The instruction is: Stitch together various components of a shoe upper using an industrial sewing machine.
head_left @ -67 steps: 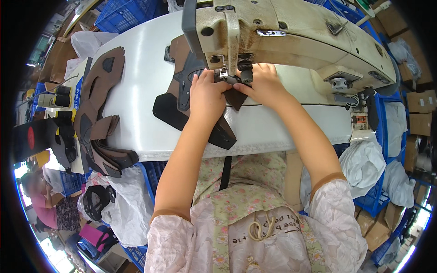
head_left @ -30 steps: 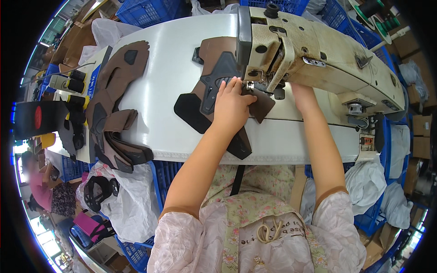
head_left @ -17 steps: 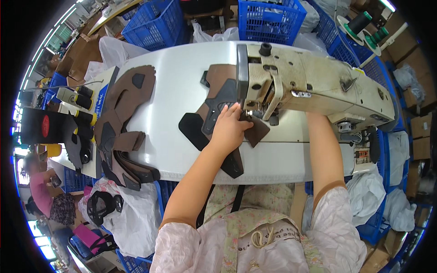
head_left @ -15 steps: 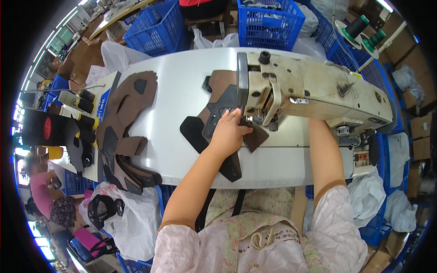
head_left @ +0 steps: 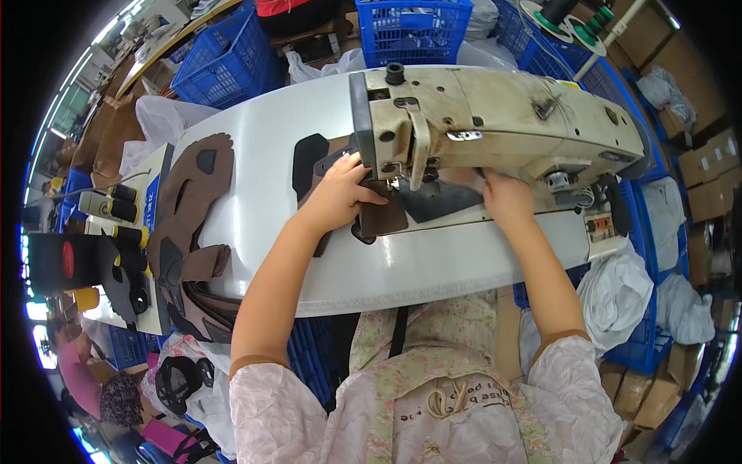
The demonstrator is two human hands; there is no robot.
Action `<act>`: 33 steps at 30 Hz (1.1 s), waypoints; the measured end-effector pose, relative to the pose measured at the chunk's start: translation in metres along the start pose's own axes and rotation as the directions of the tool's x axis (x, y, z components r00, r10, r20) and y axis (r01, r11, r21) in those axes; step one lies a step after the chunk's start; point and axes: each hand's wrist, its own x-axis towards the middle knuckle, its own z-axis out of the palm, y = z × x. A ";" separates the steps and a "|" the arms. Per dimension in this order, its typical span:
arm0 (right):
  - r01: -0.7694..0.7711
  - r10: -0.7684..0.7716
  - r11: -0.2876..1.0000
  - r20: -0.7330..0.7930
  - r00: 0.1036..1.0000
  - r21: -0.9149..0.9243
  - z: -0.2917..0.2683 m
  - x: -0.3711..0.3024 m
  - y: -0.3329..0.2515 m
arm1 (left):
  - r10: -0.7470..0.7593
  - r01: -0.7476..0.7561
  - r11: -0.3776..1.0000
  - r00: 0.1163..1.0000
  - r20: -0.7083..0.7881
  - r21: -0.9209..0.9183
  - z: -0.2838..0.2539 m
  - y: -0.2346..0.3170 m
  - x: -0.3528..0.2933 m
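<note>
A flat brown-and-black leather-like piece lies under the needle area of a cream sewing machine. My left hand rests on it, left of the presser foot, with thumb and fingers apart. The piece's black part reaches right beneath the machine arm. There my right hand has its fingers closed at the far end of this part; its fingertips are partly hidden. Similar brown pieces lie in a loose stack on the white table's left side.
The white table curves around the machine. Thread cones stand on a side stand at the left, and more spools at the back right. Blue crates and white plastic bags surround the table. A person in pink is far left.
The piece has turned, and its black part now extends right of the needle. My right hand, previously hidden behind the machine arm, has come into view at that part. The whole view has shifted.
</note>
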 end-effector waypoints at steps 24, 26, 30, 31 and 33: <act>0.477 -0.536 0.834 0.199 0.821 0.278 -0.005 -0.004 -0.089 | 0.075 -0.091 0.795 0.996 0.052 0.600 0.039 0.058 -0.013; 0.578 -0.599 0.799 0.149 0.786 0.165 0.001 -0.007 -0.090 | 0.029 -0.018 0.908 0.999 -0.020 0.419 0.036 0.050 -0.013; 0.599 -0.609 0.791 0.062 0.791 0.122 0.014 -0.010 -0.086 | -0.072 0.077 0.968 0.997 -0.026 0.240 0.030 0.044 -0.016; 0.593 -0.603 0.795 0.066 0.795 0.125 0.015 -0.010 -0.084 | -0.078 0.082 0.976 0.997 -0.029 0.201 0.030 0.041 -0.017; 0.599 -0.600 0.792 -0.028 0.799 0.117 0.017 -0.011 -0.082 | -0.100 0.102 0.986 0.995 -0.021 0.134 0.027 0.038 -0.016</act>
